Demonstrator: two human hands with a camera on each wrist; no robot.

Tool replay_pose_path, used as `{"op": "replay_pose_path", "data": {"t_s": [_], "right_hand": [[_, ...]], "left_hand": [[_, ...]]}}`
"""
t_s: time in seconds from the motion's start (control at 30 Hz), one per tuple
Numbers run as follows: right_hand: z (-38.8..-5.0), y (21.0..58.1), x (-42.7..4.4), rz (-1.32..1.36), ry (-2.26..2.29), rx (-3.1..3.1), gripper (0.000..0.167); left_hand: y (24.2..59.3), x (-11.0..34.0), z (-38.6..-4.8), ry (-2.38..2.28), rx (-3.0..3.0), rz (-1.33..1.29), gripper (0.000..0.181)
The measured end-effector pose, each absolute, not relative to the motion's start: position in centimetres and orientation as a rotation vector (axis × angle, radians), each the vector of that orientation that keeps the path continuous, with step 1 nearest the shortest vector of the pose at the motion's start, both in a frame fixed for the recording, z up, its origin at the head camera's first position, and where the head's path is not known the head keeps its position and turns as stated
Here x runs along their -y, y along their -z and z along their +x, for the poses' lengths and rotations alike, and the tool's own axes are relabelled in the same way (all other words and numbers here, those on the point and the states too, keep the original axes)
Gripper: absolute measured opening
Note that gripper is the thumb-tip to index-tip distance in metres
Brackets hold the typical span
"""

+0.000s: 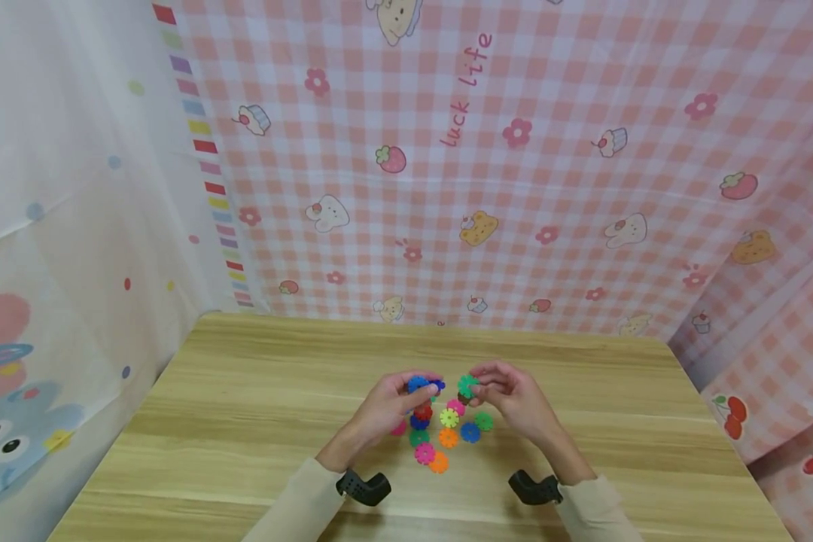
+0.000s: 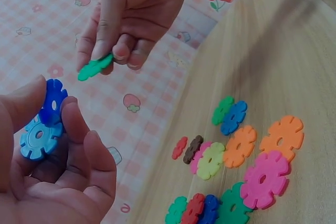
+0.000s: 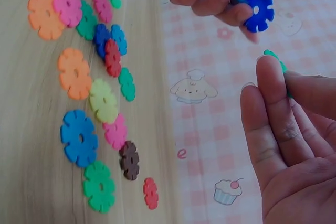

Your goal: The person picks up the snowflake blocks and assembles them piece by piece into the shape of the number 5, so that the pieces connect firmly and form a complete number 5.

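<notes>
In the left wrist view, the left hand (image 2: pixel 58 177) pinches a dark blue notched disc (image 2: pixel 54 98) that is joined to a light blue disc (image 2: pixel 39 136). The right hand (image 2: pixel 139 17) pinches a single green disc (image 2: pixel 95 67) between thumb and fingers, a short way from the blue pair and not touching it. From the head view, both hands are held above the loose discs, the left hand (image 1: pixel 389 406) and the right hand (image 1: pixel 518 399) facing each other. Fingers mostly cover the green disc (image 3: pixel 275 59) in the right wrist view.
Loose discs lie on the wooden table (image 1: pixel 244 421) beneath and in front of the hands, among them orange (image 3: pixel 74 73), yellow-green (image 3: pixel 103 100), brown (image 3: pixel 129 160) and pink (image 1: pixel 424 453). A checked cloth (image 1: pixel 433 248) hangs behind the table's far edge.
</notes>
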State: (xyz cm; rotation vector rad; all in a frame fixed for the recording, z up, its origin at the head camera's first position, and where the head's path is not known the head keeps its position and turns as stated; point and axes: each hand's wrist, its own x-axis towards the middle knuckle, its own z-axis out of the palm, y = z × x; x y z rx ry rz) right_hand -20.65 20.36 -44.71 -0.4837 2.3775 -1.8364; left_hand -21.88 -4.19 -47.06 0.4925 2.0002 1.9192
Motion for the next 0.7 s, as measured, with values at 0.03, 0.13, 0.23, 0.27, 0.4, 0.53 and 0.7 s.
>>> {"op": "replay_pose_path", "data": {"t_s": [0.03,0.13,0.23,0.27,0.4,0.53,0.7], "right_hand": [[-20.6,44.7,-20.3,-0.495,1.840,-2.379,0.021],[-20.6,44.5,-20.0,-0.521,1.853,-2.377,0.020],[-20.4,44.3,-19.7,-0.547,1.863,-2.380,0.020],[-20.4,44.2,-19.6,-0.553,1.863,-2.383,0.020],[-20.2,44.1,-19.2,-0.589,1.836,-2.419,0.021],[-20.1,44.1,-18.9,-0.616,1.813,-2.448,0.022],[-19.8,44.0,-18.6,-0.612,1.806,-2.468,0.021]], "left_hand": [[47.0,4.2,-21.9,-1.916,-2.003,0.493,0.034],[47.0,4.1,-21.9,-1.907,-2.009,0.497,0.035],[47.0,4.1,-21.9,-1.904,-2.009,0.497,0.035],[46.9,4.1,-21.9,-1.902,-2.008,0.500,0.034],[46.8,4.1,-21.8,-1.900,-2.004,0.502,0.032],[46.7,4.0,-21.7,-1.898,-2.000,0.499,0.032],[46.7,4.0,-21.7,-1.894,-2.001,0.499,0.032]]}}
